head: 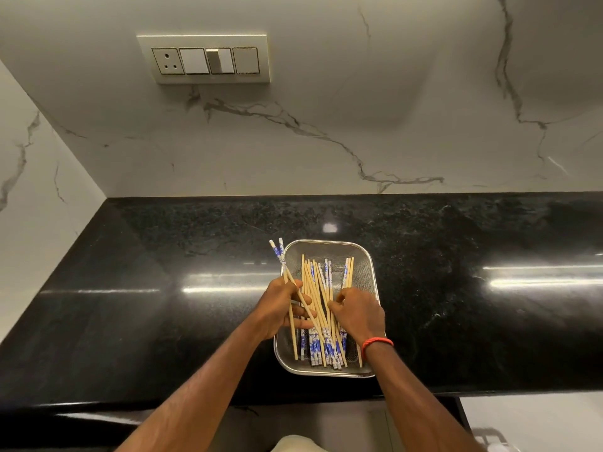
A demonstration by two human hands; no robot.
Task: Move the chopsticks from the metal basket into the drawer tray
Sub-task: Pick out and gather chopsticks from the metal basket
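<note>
Granite, black and polished, makes up the countertop [130, 305], which runs the width of the view and carries long streaks of reflected light. Behind it stands a white marble-look wall [326, 125] with grey veins, meeting a side wall [32, 158] of the same finish at the left corner. A cream switch plate [204, 58] with a socket sits high on the back wall.

Near the counter's front edge rests the metal basket [365, 256], a mesh rectangle with rounded corners. The chopsticks [318, 288], pale wood with blue-and-white patterned ends, lie lengthwise inside it in a loose heap.

The left hand [277, 308] has its fingers curled round a few sticks, and their patterned tips [277, 252] jut out past the basket's far left rim. The right hand [359, 313], with a red band [377, 343] on its wrist, is bent down into the pile. Its fingertips are buried among the sticks, so it may be pinching one or two, but I cannot tell.

Both hands cover the middle of the heap. Below the counter edge the view is cut off: a pale cabinet front [538, 419] shows at the right, and a whitish object [489, 440] in the corner is too cropped to identify.
</note>
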